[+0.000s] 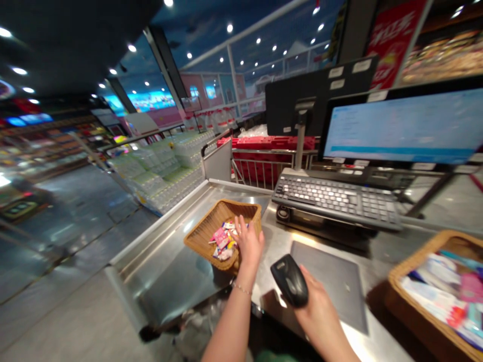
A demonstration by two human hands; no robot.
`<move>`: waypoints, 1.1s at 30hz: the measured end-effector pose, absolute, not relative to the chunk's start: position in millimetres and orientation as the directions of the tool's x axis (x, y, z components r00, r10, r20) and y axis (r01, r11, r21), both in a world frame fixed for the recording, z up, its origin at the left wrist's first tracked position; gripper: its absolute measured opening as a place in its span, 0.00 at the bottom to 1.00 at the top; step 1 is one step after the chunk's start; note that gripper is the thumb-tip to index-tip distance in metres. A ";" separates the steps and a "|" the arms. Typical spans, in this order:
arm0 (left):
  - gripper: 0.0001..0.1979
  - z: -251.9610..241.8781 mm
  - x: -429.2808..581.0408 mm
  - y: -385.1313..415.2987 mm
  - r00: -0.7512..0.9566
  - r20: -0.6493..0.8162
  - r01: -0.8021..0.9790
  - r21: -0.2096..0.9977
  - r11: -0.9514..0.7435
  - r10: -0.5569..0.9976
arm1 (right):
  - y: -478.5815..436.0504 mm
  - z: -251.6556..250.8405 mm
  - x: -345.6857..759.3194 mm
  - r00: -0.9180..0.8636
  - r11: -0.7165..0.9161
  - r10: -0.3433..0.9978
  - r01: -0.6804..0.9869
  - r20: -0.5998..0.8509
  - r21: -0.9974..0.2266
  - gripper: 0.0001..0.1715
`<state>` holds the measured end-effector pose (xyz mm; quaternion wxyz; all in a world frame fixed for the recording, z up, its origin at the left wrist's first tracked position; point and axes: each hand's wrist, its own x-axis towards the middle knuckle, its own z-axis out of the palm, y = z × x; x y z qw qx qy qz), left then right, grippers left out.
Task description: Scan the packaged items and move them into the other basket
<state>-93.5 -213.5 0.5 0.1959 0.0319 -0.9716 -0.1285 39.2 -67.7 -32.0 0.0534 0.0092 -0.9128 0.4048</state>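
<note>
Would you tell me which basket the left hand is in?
The basket left of the keyboard; the other basket sits at the far right.

Black handheld scanner (290,279), head up, in my right hand (316,301). Shallow wicker basket (206,226) on the steel counter (169,274), holding small colourful packets (222,242) under my left hand (248,242).

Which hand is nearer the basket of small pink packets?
Left. The left hand touches the packets inside the basket; the right hand, holding the scanner, is apart to its right.
</note>
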 end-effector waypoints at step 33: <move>0.20 -2.5 -94.0 -163.8 -0.934 0.354 0.144 0.257 0.956 0.046 | -34.8 -33.3 57.9 -0.986 0.730 0.140 0.042 0.090 -0.682 0.28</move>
